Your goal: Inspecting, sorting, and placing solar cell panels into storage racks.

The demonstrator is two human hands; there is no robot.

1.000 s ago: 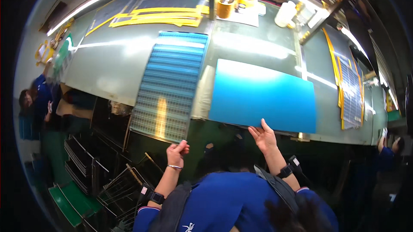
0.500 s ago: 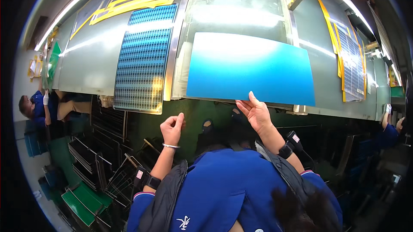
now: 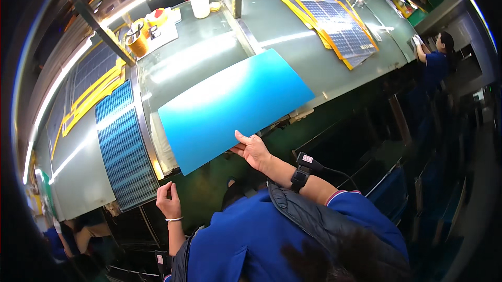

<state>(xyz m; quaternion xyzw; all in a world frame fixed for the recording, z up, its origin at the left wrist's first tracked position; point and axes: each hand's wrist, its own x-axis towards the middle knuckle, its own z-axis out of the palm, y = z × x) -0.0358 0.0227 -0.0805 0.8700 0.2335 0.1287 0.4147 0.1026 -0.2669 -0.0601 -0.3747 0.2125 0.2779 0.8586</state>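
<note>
A flat, shiny blue panel [image 3: 235, 109] lies tilted over the workbench, its near edge reaching past the bench front. My right hand [image 3: 252, 151] grips that near edge, thumb on top and fingers underneath. My left hand [image 3: 169, 202] is held apart from the panel, just off the bench front, near a metal strip. Its fingers are curled with thumb and forefinger close together; whatever they hold, if anything, is hidden. To its left lies a dark blue patterned grid panel [image 3: 125, 146], flat on the bench and overhanging the front edge.
Yellow-edged solar panels [image 3: 337, 26] lie on the right of the bench, others [image 3: 94, 83] at the left. At the back are a white bottle [image 3: 199, 2] and an orange-brown cup [image 3: 137, 44] with tools. A metal post [image 3: 99, 23] rises there. Another person [image 3: 439, 57] works far right.
The whole view has turned, so the bench now slants up to the right. My right hand still grips the blue panel's edge; my left hand stays closed and off it.
</note>
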